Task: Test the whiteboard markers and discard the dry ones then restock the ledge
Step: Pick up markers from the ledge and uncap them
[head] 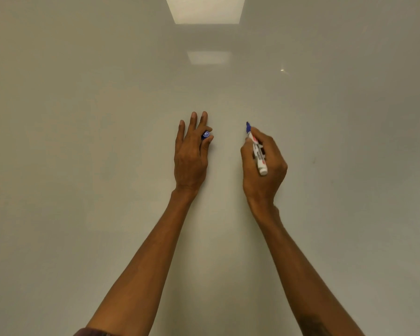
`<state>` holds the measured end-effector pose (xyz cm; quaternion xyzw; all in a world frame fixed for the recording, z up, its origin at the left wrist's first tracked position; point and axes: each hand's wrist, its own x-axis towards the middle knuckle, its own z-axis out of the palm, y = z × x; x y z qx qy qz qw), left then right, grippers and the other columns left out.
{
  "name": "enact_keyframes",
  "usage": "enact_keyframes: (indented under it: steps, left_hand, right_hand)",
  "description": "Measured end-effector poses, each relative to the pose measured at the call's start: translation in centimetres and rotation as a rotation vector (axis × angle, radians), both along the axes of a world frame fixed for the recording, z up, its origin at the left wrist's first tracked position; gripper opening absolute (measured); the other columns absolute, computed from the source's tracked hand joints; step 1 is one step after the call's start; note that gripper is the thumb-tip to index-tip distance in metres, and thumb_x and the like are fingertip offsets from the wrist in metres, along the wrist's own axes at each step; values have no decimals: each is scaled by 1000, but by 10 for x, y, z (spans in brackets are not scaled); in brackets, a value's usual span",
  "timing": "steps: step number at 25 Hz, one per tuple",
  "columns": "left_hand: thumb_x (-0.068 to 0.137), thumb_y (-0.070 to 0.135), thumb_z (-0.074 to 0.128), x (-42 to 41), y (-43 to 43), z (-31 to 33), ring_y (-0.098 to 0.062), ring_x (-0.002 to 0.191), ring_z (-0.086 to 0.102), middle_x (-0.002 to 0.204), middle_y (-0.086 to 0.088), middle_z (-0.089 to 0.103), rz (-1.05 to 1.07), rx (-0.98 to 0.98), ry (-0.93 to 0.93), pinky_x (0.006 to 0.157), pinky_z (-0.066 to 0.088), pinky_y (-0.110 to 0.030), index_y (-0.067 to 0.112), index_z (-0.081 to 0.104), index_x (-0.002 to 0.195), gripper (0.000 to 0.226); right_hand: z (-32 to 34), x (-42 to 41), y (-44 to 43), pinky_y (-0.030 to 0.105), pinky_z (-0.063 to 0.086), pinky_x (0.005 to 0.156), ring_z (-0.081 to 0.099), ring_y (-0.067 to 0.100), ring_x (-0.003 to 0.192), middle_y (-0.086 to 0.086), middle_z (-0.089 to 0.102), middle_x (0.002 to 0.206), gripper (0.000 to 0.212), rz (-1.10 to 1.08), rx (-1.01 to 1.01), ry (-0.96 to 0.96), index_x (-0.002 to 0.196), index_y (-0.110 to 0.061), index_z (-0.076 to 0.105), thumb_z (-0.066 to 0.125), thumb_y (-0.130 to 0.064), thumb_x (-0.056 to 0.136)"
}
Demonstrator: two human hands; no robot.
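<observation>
While right hand (273, 177) holds marker (259, 155), left hand (190, 156) hides cap (206, 135) (mostly).

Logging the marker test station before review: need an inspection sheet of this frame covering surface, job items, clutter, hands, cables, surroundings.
Surface: whiteboard, no ink strokes seen; one small dark speck at right.
Job's things: blue marker uncapped, tip toward the board, contact cannot be told; blue cap off the marker.
Clutter: nothing seen.
Hands: left hand pinches the cap, other fingers straight; right hand grips the marker barrel.
Cables: nothing seen.
Surroundings: ceiling light reflections on the board; ledge not in view.
</observation>
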<state>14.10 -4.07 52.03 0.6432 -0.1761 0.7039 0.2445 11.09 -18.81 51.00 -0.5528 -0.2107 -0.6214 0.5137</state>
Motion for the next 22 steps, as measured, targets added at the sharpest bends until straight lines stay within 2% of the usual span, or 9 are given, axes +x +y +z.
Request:
enact_keyframes:
  steps: [3,5,9,11,13,16,17,19,22]
  left_hand:
    - [102,22,48,-1,-1,0,11,145,8,146,4,39,-16,-4,-2,118,31,-42,-1,54,137,42]
    - [102,22,48,-1,-1,0,7,146,15,147,0,44,-12,14,-4,120,28,-40,0,53,137,42]
    - [103,18,50,-3,2,1,-13,146,32,147,-3,48,14,70,-5,122,24,-39,2,56,135,36]
    - [102,16,51,-4,2,-4,-23,144,37,146,-9,51,-17,58,36,123,22,-37,2,62,124,28]
    - [102,17,51,-10,-1,-22,-27,141,42,140,-15,55,-83,-56,103,122,23,-30,2,65,117,25]
    - [101,16,53,-34,-11,-55,-14,123,55,120,-5,62,-219,-263,165,111,41,-33,7,67,115,22]
    - [101,18,54,-44,-15,-60,-7,115,59,113,0,64,-291,-361,184,103,46,-30,9,67,116,22]
    - [100,22,56,-60,-21,-63,-6,108,63,110,3,68,-467,-594,214,94,49,-22,12,68,119,25]
    - [99,26,59,-73,-27,-65,-8,110,66,114,2,73,-650,-855,239,99,51,-24,14,68,124,29]
  right_hand:
    - [9,8,-3,31,57,69,66,16,75,8,70,91,25,-30,-110,-24,115,-3,68,63,-16,94]
    - [-13,7,-5,29,55,63,63,15,69,6,69,87,23,-87,-167,-19,111,-4,69,62,-16,92]
    - [-69,-6,-2,39,50,53,59,16,60,3,64,76,12,-37,-122,94,97,-8,70,65,-11,87]
    - [-82,-16,2,36,56,62,64,15,68,1,68,83,16,186,-100,205,101,-13,71,65,-10,87]
    - [-82,-24,2,29,57,73,68,14,80,0,72,93,18,542,52,375,107,-18,70,65,-13,90]
    - [-81,-30,1,32,57,77,69,24,85,7,74,102,22,939,292,558,114,-12,69,55,-14,98]
    - [-82,-32,1,33,58,80,70,26,88,10,74,104,23,1026,321,588,115,-9,68,55,-14,97]
    - [-86,-41,5,34,59,84,71,30,92,14,74,105,30,1180,363,608,115,-7,66,62,-18,87]
    - [-95,-51,10,36,59,87,71,33,95,18,73,106,31,1283,396,603,112,-4,66,63,-17,84]
